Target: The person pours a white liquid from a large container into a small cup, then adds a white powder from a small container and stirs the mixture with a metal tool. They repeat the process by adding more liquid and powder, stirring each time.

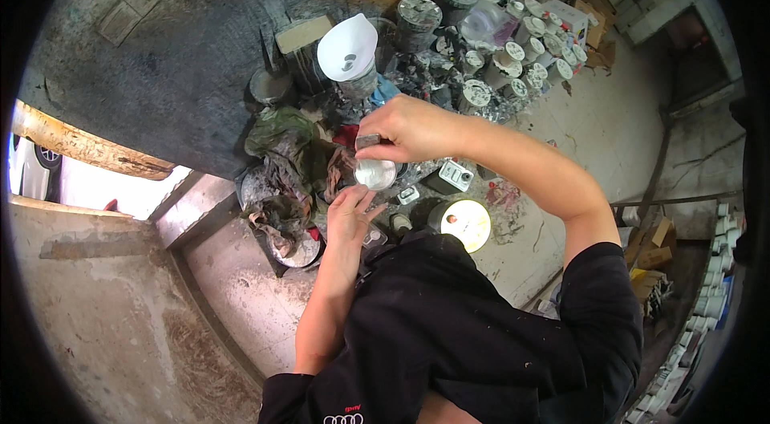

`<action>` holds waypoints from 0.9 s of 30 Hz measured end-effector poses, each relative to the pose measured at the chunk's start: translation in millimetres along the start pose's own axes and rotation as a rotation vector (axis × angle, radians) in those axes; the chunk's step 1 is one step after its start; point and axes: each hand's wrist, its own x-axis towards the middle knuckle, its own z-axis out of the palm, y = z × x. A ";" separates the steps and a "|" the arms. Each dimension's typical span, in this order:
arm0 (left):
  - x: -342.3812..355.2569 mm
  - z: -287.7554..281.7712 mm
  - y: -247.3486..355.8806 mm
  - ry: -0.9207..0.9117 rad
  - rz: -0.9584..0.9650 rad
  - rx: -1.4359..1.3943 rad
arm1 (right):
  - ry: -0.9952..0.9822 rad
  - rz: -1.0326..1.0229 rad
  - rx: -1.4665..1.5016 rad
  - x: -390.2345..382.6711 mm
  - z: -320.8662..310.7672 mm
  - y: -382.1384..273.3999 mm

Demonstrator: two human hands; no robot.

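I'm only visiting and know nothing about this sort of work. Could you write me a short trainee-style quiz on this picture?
1. Multiple choice: what colour is the funnel-shaped piece near the wall? A) green B) white C) red

2. True or false: the left grip holds the flat tool.

3. Fill the gap: in the picture, the bright round-topped container is to the ___ (left/right) of the small cup.

Key:
1. B
2. False; the right grip holds the flat tool.
3. right
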 end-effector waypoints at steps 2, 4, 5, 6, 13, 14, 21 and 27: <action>-1.1 0.2 1.7 -0.002 0.018 -0.007 | 0.029 -0.017 -0.029 0.3 -2.9 0.5; -0.8 1.0 3.4 -0.007 0.029 -0.017 | -0.038 0.022 -0.040 -0.3 -4.2 0.6; -0.4 1.5 4.1 -0.008 0.032 -0.023 | -0.065 0.052 -0.063 -0.9 -4.6 0.5; -0.2 1.9 4.7 -0.024 0.046 -0.025 | -0.059 0.028 -0.025 -0.5 -3.3 0.1; -2.3 3.2 6.8 0.000 0.017 -0.013 | 0.011 -0.003 -0.021 4.2 -0.8 2.0; -2.1 3.6 7.5 0.007 0.020 -0.014 | 0.023 0.020 -0.045 3.6 -1.0 1.7; -1.6 6.6 9.2 -0.005 0.022 0.001 | -0.022 -0.003 0.003 3.5 1.2 0.8; -1.4 6.2 11.7 -0.004 0.024 -0.004 | 0.013 -0.008 -0.044 2.8 -3.2 6.1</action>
